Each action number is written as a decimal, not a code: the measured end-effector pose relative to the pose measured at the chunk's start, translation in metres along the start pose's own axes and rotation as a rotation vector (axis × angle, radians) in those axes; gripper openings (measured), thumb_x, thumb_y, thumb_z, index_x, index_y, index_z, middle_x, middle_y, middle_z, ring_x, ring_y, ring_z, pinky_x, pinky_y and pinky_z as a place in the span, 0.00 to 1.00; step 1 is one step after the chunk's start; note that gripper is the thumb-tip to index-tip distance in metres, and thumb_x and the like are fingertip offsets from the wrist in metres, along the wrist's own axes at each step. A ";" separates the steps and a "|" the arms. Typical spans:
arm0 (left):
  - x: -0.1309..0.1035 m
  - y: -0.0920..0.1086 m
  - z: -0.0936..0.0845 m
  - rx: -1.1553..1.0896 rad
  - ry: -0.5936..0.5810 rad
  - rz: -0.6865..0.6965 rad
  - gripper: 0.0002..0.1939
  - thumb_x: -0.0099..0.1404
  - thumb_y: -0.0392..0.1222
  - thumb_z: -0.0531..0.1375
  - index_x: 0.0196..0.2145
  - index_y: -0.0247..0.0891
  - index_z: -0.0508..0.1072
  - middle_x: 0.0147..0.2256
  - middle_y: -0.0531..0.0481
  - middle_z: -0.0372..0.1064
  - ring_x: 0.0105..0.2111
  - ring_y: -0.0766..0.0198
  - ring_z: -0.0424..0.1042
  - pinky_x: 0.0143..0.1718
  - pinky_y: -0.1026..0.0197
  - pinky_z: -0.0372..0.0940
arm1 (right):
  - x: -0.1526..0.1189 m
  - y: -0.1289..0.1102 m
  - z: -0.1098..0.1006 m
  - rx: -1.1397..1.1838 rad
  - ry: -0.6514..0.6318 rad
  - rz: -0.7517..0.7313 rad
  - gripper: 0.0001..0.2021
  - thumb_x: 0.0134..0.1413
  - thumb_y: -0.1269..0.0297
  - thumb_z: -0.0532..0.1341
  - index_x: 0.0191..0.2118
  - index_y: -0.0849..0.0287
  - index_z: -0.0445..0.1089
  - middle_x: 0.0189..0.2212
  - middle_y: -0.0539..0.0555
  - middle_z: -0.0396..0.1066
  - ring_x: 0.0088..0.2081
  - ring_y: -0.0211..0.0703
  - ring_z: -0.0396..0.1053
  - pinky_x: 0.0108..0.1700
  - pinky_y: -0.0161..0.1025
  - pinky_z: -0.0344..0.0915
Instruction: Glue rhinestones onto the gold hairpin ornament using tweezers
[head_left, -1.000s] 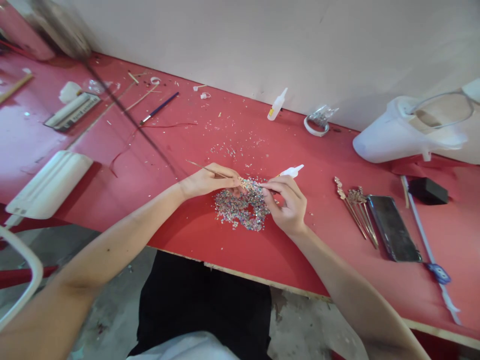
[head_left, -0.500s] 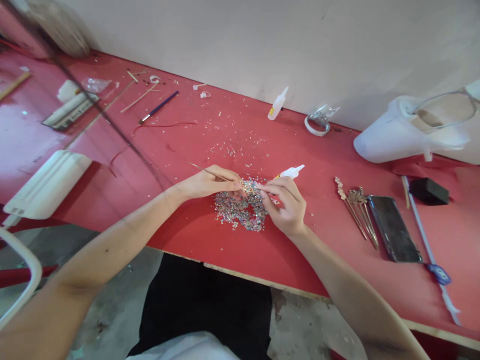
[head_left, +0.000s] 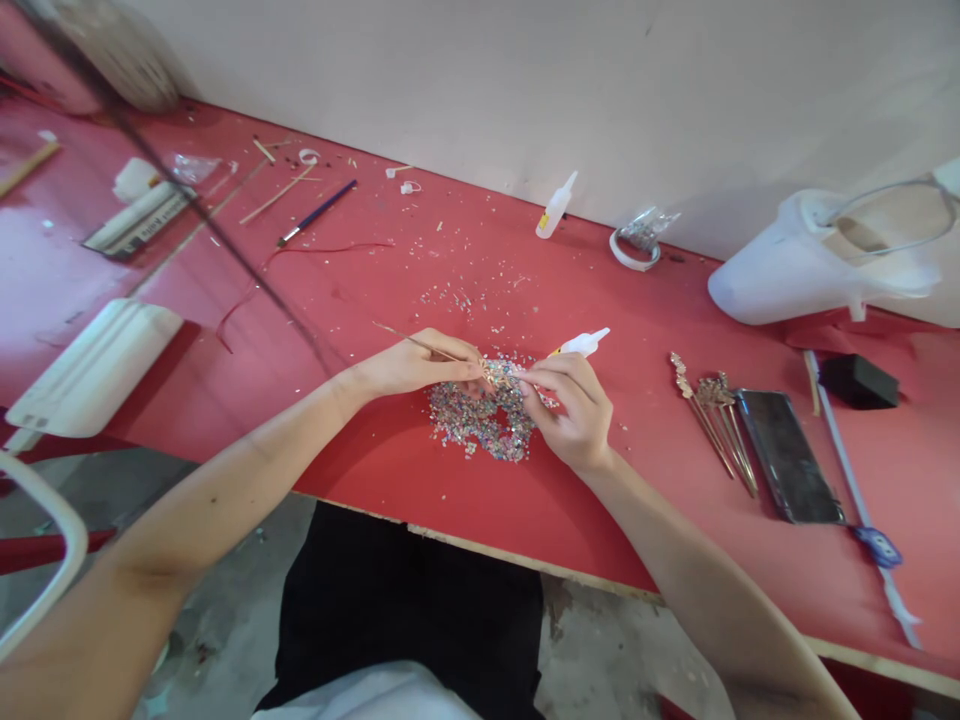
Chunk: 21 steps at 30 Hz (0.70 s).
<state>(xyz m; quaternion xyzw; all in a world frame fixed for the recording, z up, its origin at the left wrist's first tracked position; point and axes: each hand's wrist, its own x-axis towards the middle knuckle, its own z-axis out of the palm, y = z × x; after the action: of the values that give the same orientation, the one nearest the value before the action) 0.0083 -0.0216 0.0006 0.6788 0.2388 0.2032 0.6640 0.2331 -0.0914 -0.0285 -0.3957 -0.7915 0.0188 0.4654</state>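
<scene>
My left hand (head_left: 427, 362) is closed around a thin gold hairpin (head_left: 396, 332). Its stem sticks out to the upper left over the hand, and its ornate end lies at the fingertips. My right hand (head_left: 574, 408) pinches close beside that end; what sits between its fingertips is too small to make out. Beneath both hands spreads a pile of glittering small rhinestones (head_left: 480, 425) on the red table (head_left: 450, 490). A white glue bottle (head_left: 589, 343) lies just behind my right hand, partly hidden by it.
Finished-looking gold hairpins (head_left: 724, 430) and a phone (head_left: 787, 455) lie to the right. At the back stand another glue bottle (head_left: 556, 207), a tape ring (head_left: 634, 250) and a white jug (head_left: 787, 260). A paintbrush (head_left: 319, 213) and a white lamp head (head_left: 97, 368) are on the left.
Hardly anything differs. Both hands stay at the same place over the rhinestones, and the view has shifted very slightly.
</scene>
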 end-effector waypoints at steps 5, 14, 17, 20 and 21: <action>0.000 -0.001 0.000 -0.001 -0.002 -0.016 0.11 0.65 0.43 0.60 0.33 0.35 0.80 0.36 0.45 0.78 0.35 0.64 0.76 0.41 0.63 0.71 | 0.000 0.000 0.000 0.001 -0.003 0.019 0.12 0.56 0.73 0.61 0.43 0.50 0.72 0.34 0.52 0.72 0.35 0.43 0.70 0.38 0.45 0.68; 0.001 0.000 0.001 -0.035 -0.005 -0.014 0.10 0.64 0.42 0.61 0.33 0.35 0.80 0.35 0.45 0.78 0.35 0.64 0.77 0.40 0.63 0.71 | 0.000 0.000 0.000 -0.012 -0.005 -0.010 0.12 0.54 0.75 0.61 0.42 0.51 0.71 0.33 0.52 0.72 0.35 0.43 0.70 0.38 0.44 0.68; 0.001 0.002 0.002 -0.043 0.000 -0.018 0.09 0.64 0.42 0.61 0.32 0.35 0.80 0.34 0.45 0.78 0.34 0.64 0.77 0.39 0.64 0.71 | 0.000 0.000 0.000 -0.027 -0.007 -0.012 0.12 0.54 0.75 0.61 0.42 0.51 0.70 0.33 0.52 0.72 0.35 0.43 0.70 0.37 0.45 0.69; 0.000 0.001 0.002 -0.051 0.002 -0.020 0.09 0.64 0.42 0.61 0.32 0.35 0.80 0.35 0.45 0.78 0.34 0.64 0.77 0.40 0.63 0.71 | 0.000 0.000 0.000 -0.032 -0.010 -0.003 0.12 0.55 0.75 0.61 0.42 0.51 0.70 0.33 0.52 0.72 0.35 0.43 0.70 0.37 0.45 0.68; 0.000 0.001 0.002 -0.052 0.001 -0.018 0.09 0.64 0.42 0.61 0.33 0.35 0.80 0.36 0.45 0.78 0.34 0.64 0.77 0.40 0.63 0.71 | 0.000 0.000 0.000 -0.028 -0.011 -0.004 0.12 0.55 0.75 0.61 0.42 0.51 0.70 0.33 0.52 0.72 0.35 0.43 0.70 0.37 0.45 0.68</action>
<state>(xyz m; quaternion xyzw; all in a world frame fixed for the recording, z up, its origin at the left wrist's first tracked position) 0.0092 -0.0232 0.0014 0.6589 0.2398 0.2036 0.6832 0.2329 -0.0916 -0.0286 -0.4005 -0.7950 0.0090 0.4556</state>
